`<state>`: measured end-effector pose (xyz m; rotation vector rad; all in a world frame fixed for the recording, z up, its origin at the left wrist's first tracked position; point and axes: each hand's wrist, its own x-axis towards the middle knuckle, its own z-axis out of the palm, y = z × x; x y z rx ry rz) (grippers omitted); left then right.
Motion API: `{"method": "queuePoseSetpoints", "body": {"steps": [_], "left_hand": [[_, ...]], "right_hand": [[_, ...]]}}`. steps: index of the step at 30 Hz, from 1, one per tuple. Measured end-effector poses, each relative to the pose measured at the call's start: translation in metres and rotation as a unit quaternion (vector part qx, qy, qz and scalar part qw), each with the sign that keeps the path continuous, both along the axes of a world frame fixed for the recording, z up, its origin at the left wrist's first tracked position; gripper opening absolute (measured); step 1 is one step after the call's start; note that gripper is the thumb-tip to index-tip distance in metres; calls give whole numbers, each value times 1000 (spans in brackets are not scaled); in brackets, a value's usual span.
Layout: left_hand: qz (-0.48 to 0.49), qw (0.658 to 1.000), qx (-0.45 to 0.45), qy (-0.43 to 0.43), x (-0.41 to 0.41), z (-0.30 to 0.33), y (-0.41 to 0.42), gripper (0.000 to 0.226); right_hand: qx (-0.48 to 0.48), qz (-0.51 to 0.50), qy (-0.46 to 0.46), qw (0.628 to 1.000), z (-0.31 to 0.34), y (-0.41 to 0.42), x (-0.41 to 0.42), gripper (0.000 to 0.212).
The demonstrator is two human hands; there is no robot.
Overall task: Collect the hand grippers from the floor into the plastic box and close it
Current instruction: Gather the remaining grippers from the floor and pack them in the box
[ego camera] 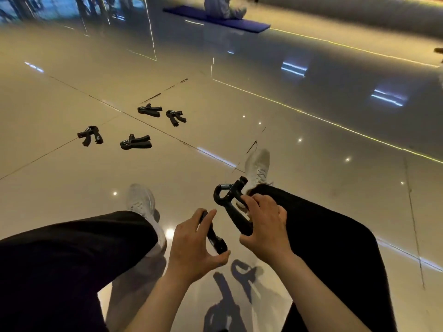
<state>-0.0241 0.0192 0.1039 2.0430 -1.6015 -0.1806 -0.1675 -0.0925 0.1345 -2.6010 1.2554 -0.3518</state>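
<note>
Four black hand grippers (136,141) lie spread on glossy tiled floor (287,144), well ahead of white shoes (257,167). Right hand (266,224) grasps a V-shaped gripper w/ coil spring (231,204); left hand (194,245) curls round another gripper (214,237). No box visible.

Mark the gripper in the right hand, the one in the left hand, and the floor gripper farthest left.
Right-hand gripper (230,202), head view: upper handle below the spring.
Left-hand gripper (217,240), head view: handle near its lower end.
Leftmost floor gripper (90,135), head view: its middle.
</note>
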Motion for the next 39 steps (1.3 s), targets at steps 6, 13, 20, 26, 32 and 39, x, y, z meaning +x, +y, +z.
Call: {"method": "queuePoseSetpoints", "body": {"steps": [6, 13, 20, 26, 32, 39], "left_hand": [[-9, 989, -141, 39, -58, 55, 31, 83], [-61, 964, -254, 41, -131, 119, 41, 85], [-151, 922, -349, 74, -217, 171, 33, 85], [-256, 891, -362, 94, -315, 189, 22, 81], [-339, 884, -309, 90, -423, 189, 26, 80], [-443, 869, -218, 30, -510, 173, 38, 70]], "right_hand": [[-101, -6, -28, 995, 55, 44, -76, 85], [-175, -54, -78, 980, 151, 84, -179, 89], [-172, -147, -170, 959, 192, 119, -282, 84], [-134, -262, -210, 932, 172, 156, -385, 84], [-107, -366, -206, 901, 148, 194, -489, 82], [-64, -458, -231, 856, 106, 235, -564, 78]]}}
